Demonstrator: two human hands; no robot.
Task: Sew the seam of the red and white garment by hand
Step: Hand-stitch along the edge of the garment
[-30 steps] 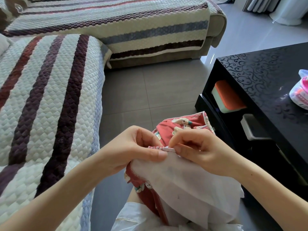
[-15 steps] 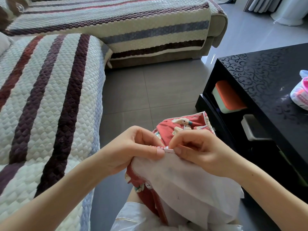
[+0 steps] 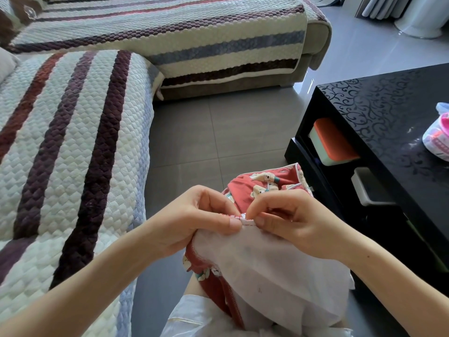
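Pinching the seam (image 3: 247,222) at six o'clock, left hand (image 3: 194,221) and right hand (image 3: 295,223) held a garment (image 3: 272,271) seemingly soft and light.

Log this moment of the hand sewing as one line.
phase: seam work | left hand: pinches garment at seam edge | right hand: pinches seam edge close beside left thumb
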